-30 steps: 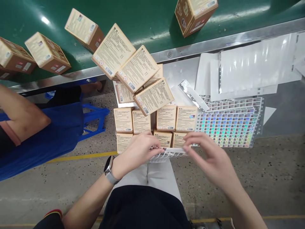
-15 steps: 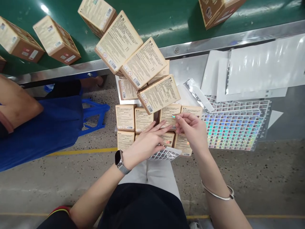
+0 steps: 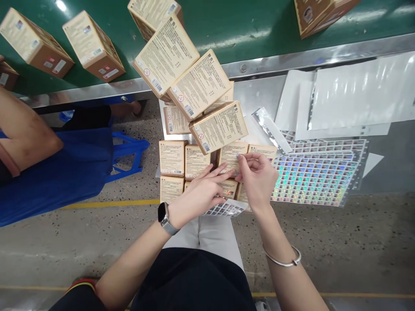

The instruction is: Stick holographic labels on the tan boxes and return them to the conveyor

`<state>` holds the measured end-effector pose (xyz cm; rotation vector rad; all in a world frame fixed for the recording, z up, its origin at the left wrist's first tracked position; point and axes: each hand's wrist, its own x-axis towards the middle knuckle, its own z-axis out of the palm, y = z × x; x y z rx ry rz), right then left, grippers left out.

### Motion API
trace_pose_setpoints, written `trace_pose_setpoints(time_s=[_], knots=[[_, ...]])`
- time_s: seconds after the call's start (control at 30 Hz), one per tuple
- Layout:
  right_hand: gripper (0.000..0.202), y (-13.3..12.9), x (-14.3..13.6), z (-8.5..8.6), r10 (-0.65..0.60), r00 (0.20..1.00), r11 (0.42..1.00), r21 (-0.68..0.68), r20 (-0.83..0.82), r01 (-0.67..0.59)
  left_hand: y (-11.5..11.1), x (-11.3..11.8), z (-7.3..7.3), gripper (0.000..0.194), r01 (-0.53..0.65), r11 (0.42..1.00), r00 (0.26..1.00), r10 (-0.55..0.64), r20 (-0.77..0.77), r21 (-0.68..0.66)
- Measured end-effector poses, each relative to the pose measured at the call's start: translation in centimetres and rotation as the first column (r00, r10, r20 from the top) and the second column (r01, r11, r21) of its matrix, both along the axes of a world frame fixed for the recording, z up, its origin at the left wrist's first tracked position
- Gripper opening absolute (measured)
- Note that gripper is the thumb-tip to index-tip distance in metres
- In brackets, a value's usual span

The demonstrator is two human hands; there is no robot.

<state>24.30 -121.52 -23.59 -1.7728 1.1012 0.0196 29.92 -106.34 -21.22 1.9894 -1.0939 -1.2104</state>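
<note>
My right hand [image 3: 259,181] pinches a small shiny sticker [image 3: 238,155] between thumb and fingertip. It is over the upper face of a tan printed box [image 3: 231,151]. My left hand [image 3: 204,188] lies with fingers spread across the neighbouring boxes, its fingertips on or just above that same box. By its thumb, a sheet of stickers [image 3: 223,208] sticks out near my lap; whether the hand grips it is hidden. Several such boxes stand in two rows in front of me, including a box with a sticker on it [image 3: 229,188], partly covered by my hands.
Beyond the rows, more tan boxes [image 3: 218,125] lie piled at angles up to the green conveyor [image 3: 227,26], which carries further boxes. On the right are holographic sticker sheets [image 3: 314,177] and white sheets [image 3: 359,95]. A co-worker's arm [image 3: 29,125] is at left, beside a blue stool [image 3: 129,157].
My right hand has shifted slightly left and down with the sticker, which is now closer to the box face. My left hand stays almost still. The view has turned slightly.
</note>
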Motion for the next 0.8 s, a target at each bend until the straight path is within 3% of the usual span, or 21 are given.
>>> trace_pose_setpoints(time_s=[0.07,0.17,0.2,0.27,0.33,0.4,0.43,0.5,0.67,0.8], knots=[[0.027,0.2,0.1,0.0,-0.036,0.999,0.999,-0.039,0.022,0.036,-0.1,0.0,-0.1,0.008,-0.003,1.0,1.0,0.003,0.002,-0.002],[0.031,-0.4,0.0,0.5,-0.065,0.995,0.998,0.027,0.074,0.063,-0.1,0.1,0.0,0.008,-0.022,1.0,1.0,0.022,-0.005,-0.021],[0.028,-0.9,-0.1,1.0,-0.013,0.996,0.998,0.058,0.089,0.007,-0.1,0.1,0.1,0.008,-0.032,0.999,0.999,0.032,-0.013,-0.034],[0.025,-1.9,-0.6,2.3,0.225,0.967,0.964,0.116,0.119,-0.239,0.0,0.2,0.6,0.008,-0.075,0.995,0.996,0.072,-0.043,-0.065],[0.023,-2.9,-1.2,4.0,0.533,0.829,0.813,0.167,0.169,-0.557,0.1,0.1,1.4,0.012,-0.159,0.985,0.983,0.152,-0.103,-0.065],[0.018,-3.7,-2.0,5.6,0.711,0.669,0.638,0.201,0.216,-0.743,0.4,-0.1,2.4,0.018,-0.248,0.969,0.954,0.242,-0.177,-0.009],[0.016,-3.9,-2.5,6.2,0.749,0.623,0.588,0.208,0.227,-0.782,0.5,-0.2,3.0,0.019,-0.281,0.959,0.936,0.279,-0.214,0.025],[0.017,-4.3,-3.4,7.0,0.772,0.594,0.562,0.192,0.228,-0.805,0.8,-0.5,4.0,0.014,-0.322,0.943,0.901,0.332,-0.279,0.08],[0.017,-3.6,-5.1,7.4,0.811,0.538,0.563,-0.056,0.229,-0.824,1.5,-1.1,5.6,0.01,-0.365,0.911,0.847,0.41,-0.337,0.19],[0.014,-1.8,-5.7,7.6,0.874,0.457,0.483,-0.379,0.165,-0.789,2.0,-1.6,5.7,0.013,-0.38,0.9,0.859,0.429,-0.279,0.212]])
